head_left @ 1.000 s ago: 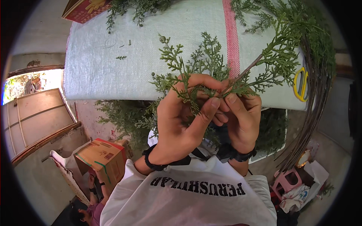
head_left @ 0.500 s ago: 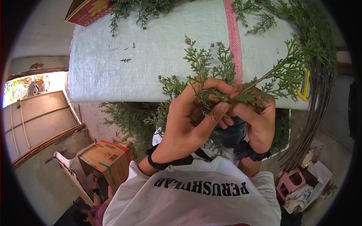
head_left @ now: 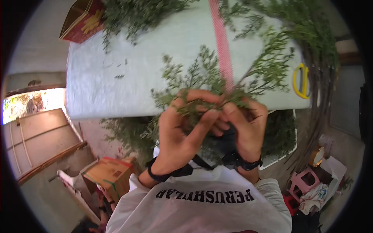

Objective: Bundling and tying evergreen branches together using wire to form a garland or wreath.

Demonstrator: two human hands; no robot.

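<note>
Sprigs [head_left: 198, 73] are grasped close together, pinched by the left hand [head_left: 175, 134] and the right hand [head_left: 248, 131] alike, at the near edge of the white sheet [head_left: 136, 81]. Beyond, scissors [head_left: 296, 86] are laid at the right; farther off, foliage [head_left: 136, 15] is heaped beside a red box [head_left: 86, 28].

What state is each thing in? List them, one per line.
Left hand: pinching the sprigs
Right hand: pinching the sprigs
Sprigs: held at the stems, leafy ends spread
Scissors: lying on the sheet, blades too unclear to tell if open
Sheet: spread out
Red box: open
Carton: cannot tell if open
</note>
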